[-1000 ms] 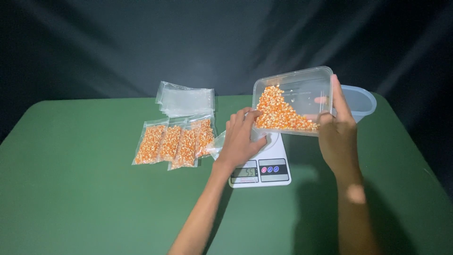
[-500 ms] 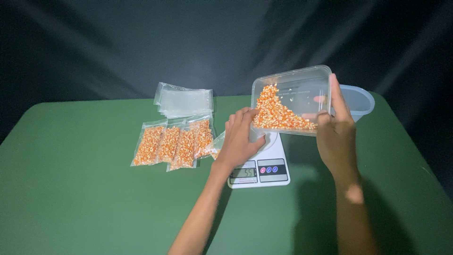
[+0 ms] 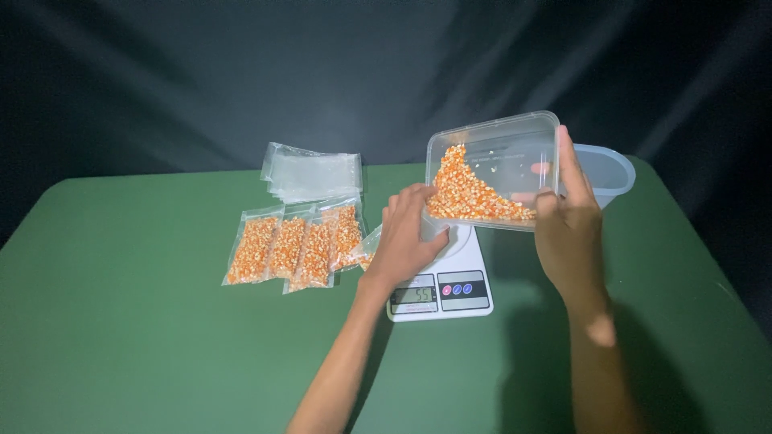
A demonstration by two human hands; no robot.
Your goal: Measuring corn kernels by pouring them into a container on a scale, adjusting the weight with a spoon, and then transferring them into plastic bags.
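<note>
My right hand [image 3: 567, 229] grips a clear plastic tub [image 3: 503, 153] of orange and white corn kernels [image 3: 470, 197], tilted down to the left above a white kitchen scale [image 3: 450, 285]. My left hand [image 3: 406, 237] rests on the scale's platform, fingers curled around a small clear bag [image 3: 371, 245] with kernels in it, right under the tub's low corner. Most of that bag is hidden by the hand. The scale's display is lit.
Several filled kernel bags [image 3: 293, 245] lie side by side left of the scale on the green table [image 3: 121, 321]. A stack of empty clear bags [image 3: 314, 173] sits behind them. A second clear tub [image 3: 607, 173] stands behind my right hand.
The tub stays tilted over the scale with only a slight shift. Both hands hold about the same places.
</note>
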